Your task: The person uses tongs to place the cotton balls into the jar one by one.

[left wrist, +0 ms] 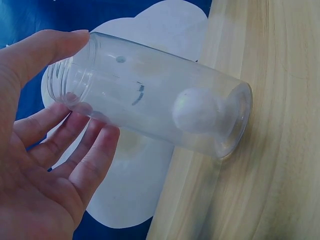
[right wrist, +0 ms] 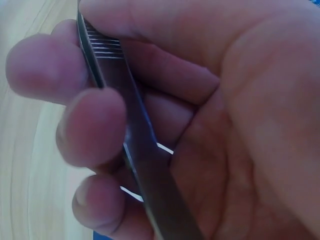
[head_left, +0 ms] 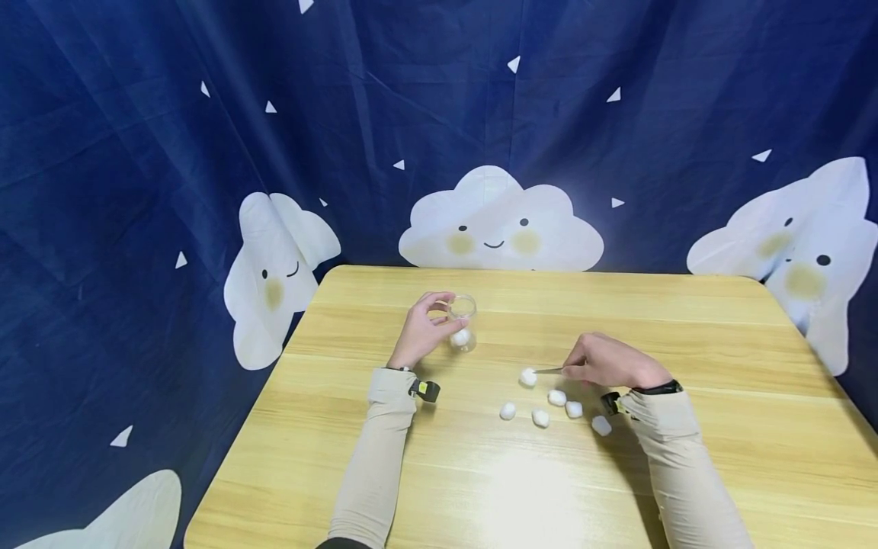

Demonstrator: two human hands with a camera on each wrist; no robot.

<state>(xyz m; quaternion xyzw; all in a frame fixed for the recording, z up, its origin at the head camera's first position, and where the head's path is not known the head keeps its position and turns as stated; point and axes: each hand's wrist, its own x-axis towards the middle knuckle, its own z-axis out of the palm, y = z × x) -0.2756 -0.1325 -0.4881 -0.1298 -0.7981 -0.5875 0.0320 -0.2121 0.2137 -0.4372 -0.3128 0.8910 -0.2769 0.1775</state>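
Beige sleeves (head_left: 380,457) — black wristbands (head_left: 664,388)

Right hand (right wrist: 215,145): we find the thumb (right wrist: 125,17) laid along the tool from above, the fingers curled round from the other side.
Tweezers (right wrist: 137,120): metal, gripped; we trace them slantwise from top edge to bottom edge, both ends out of sight.
Ridges (right wrist: 106,48): fine crosswise lines beside the thumb tip.
Fingertips (right wrist: 95,130): three show left of the tweezers; we note another partly hidden behind.
Wooden surface (right wrist: 25,165): pale, grained, at left beyond the fingers.
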